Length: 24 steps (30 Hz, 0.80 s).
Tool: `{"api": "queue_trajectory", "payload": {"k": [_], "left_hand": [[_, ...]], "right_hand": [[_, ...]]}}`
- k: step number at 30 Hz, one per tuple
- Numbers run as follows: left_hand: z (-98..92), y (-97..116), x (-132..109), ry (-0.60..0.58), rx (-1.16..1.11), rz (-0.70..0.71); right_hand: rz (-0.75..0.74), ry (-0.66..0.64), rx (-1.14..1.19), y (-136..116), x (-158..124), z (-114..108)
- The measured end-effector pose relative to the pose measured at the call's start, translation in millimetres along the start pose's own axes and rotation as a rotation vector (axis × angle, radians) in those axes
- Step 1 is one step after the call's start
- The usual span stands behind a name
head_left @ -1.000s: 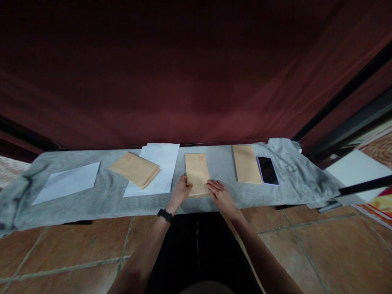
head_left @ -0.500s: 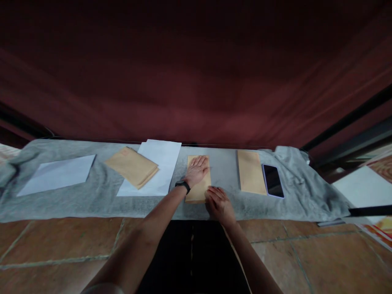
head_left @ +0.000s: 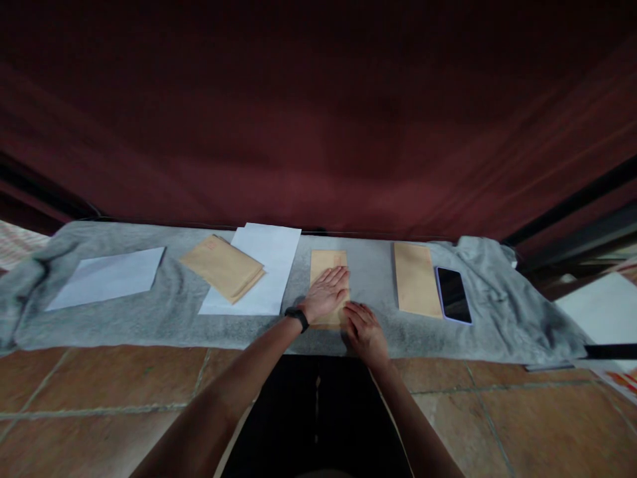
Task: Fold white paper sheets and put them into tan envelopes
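A tan paper envelope (head_left: 322, 260) lies on the grey cloth in front of me, its long side pointing away. My left hand (head_left: 326, 292), with a black band at the wrist, is pressed flat on its middle, fingers stretched out. At the envelope's right edge rests my right hand (head_left: 367, 332), its fingers loosely bent with the tips touching the edge; the thumb is mostly hidden. Faint reddish print shows near the envelope's far end. Over to the left, several tan envelopes (head_left: 221, 265) are stacked askew on white paper sheets (head_left: 279, 265).
More tan envelopes (head_left: 417, 282) lie in a neat pile on the right, beside a phone (head_left: 454, 295) with a purple edge. White paper (head_left: 107, 279) lies far left. The grey cloth (head_left: 174, 325) covers a low narrow surface before a dark red curtain (head_left: 318, 153). Tiled floor (head_left: 114, 378) shows below.
My left hand has slid along the envelope toward me, uncovering its far end. My right hand stays at the right edge. The whole view has shifted slightly.
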<state>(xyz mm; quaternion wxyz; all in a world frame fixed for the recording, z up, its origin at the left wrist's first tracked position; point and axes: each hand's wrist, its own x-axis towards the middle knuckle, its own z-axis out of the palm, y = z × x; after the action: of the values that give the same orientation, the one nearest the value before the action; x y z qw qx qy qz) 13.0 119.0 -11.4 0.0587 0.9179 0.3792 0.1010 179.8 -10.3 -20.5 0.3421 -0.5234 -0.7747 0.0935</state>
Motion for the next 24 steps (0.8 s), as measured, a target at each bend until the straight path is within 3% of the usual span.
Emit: {"api": "queue_trajectory", "payload": {"k": [12,24], "left_hand": [[-7.5,32.8,-48.3,-0.041,-0.052,0.034],[-13.4,57.6,-97.5,0.006,-0.064,0.082]], "right_hand": [[0.111,0.010,0.033,0.5,1.1,-1.3],[0.080,-0.008,0.099,2.3,10.4,-3.9]]}}
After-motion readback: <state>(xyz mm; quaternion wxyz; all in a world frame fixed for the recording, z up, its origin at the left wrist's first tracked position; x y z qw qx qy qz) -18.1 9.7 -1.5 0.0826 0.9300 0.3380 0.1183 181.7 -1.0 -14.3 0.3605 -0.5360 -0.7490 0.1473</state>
